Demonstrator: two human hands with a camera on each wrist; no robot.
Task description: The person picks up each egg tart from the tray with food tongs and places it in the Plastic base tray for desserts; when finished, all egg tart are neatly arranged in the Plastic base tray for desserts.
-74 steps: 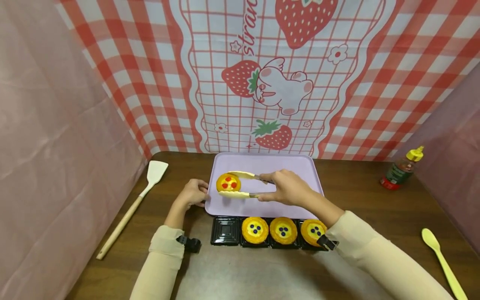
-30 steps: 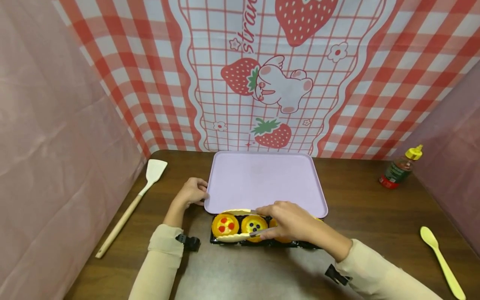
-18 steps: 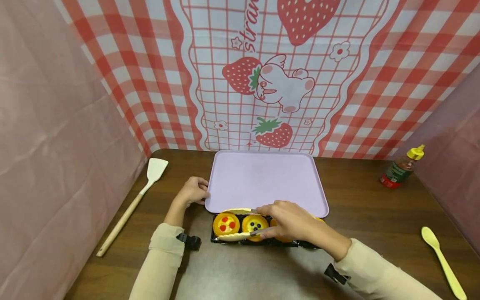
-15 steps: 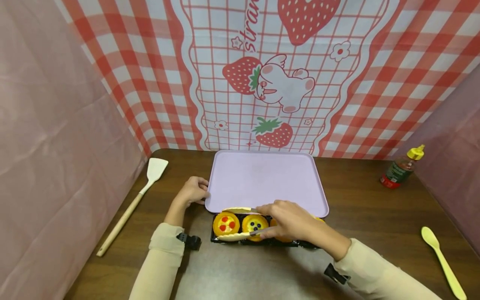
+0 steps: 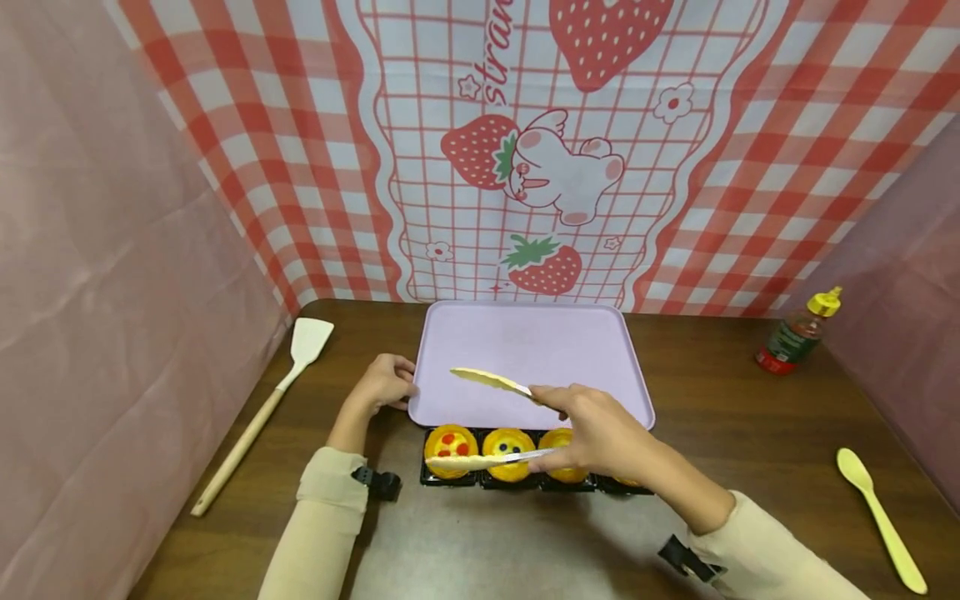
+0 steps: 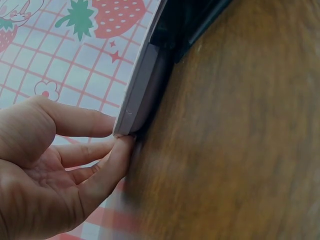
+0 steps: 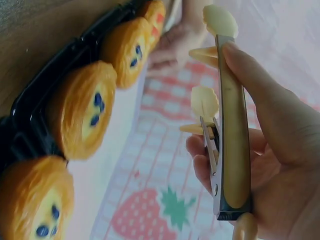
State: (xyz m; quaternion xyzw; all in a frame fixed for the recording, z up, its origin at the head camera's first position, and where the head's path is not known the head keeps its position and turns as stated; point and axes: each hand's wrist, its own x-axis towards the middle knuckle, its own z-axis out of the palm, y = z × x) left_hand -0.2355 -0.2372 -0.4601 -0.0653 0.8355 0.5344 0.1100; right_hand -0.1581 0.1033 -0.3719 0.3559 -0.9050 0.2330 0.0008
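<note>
My right hand (image 5: 611,433) holds a pair of tongs (image 7: 233,125) with metal arms and cream scalloped tips. The tongs are spread wide with nothing between them. In the head view, one tip overlaps a tart with red toppings (image 5: 447,440); the other is over the lilac tray (image 5: 592,350). That tart sits in the leftmost compartment of a black container (image 5: 487,485). Blueberry-topped tarts (image 7: 85,110) fill the compartments to its right, the last partly hidden by my right arm. At the tray's left edge, my left hand (image 5: 384,383) pinches the rim between thumb and fingers (image 6: 102,175).
On the left of the wooden table lies a white spatula (image 5: 306,342) with a wooden handle. A sauce bottle (image 5: 795,337) with a yellow cap stands at the back right. A pale yellow spoon (image 5: 881,517) lies at the right. Checked cloth (image 5: 720,250) hangs behind.
The tongs carried the red-topped tart from the lilac tray into the leftmost compartment. Since then they have spread apart and let it go, with my right hand shifting slightly right. My left hand stayed put.
</note>
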